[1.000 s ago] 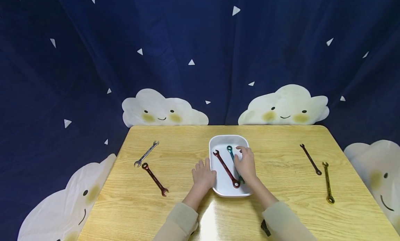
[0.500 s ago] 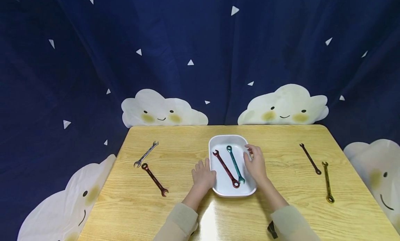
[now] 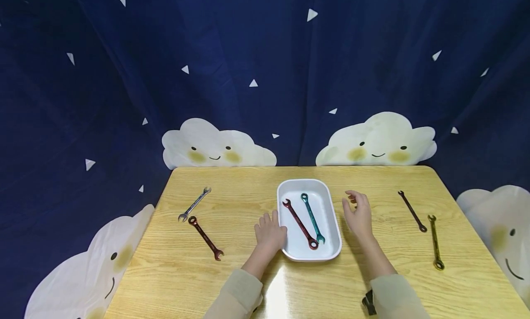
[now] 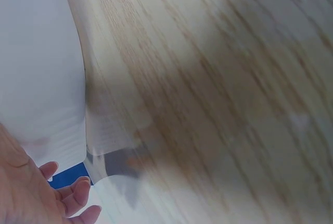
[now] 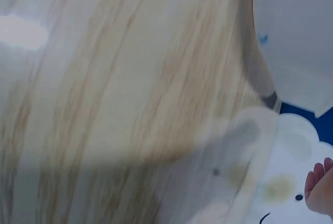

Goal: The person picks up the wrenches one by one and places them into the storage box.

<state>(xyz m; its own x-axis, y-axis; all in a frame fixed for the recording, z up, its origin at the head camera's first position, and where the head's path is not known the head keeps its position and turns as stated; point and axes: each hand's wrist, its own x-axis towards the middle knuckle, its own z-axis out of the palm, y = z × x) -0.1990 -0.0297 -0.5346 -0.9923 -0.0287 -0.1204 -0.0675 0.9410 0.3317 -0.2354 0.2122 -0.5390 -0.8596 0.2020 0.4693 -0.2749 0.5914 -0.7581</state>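
Observation:
A white plastic tray (image 3: 330, 220) sits at the middle of the table with a red wrench (image 3: 300, 224) and a teal wrench (image 3: 313, 218) lying inside it, side by side. My left hand (image 3: 270, 232) rests against the tray's left side, thumb by the rim. Its relaxed fingers show beside the tray's outer wall (image 4: 44, 62) in the left wrist view. My right hand (image 3: 359, 219) is above the table to the right of the tray, apart from it, with fingers loosely bent and holding nothing. Only part of that hand shows at the right wrist view's edge.
On the left of the wooden table (image 3: 244, 185) lie a silver wrench (image 3: 194, 204) and a dark red wrench (image 3: 205, 238). A dark wrench (image 3: 411, 211) and a gold wrench (image 3: 435, 243) lie on the right. A blue curtain (image 3: 248, 43) hangs behind.
My right hand has moved right, from over the teal wrench, across the tray's right rim, to outside the tray. The teal wrench is now fully uncovered. My left hand stays in place.

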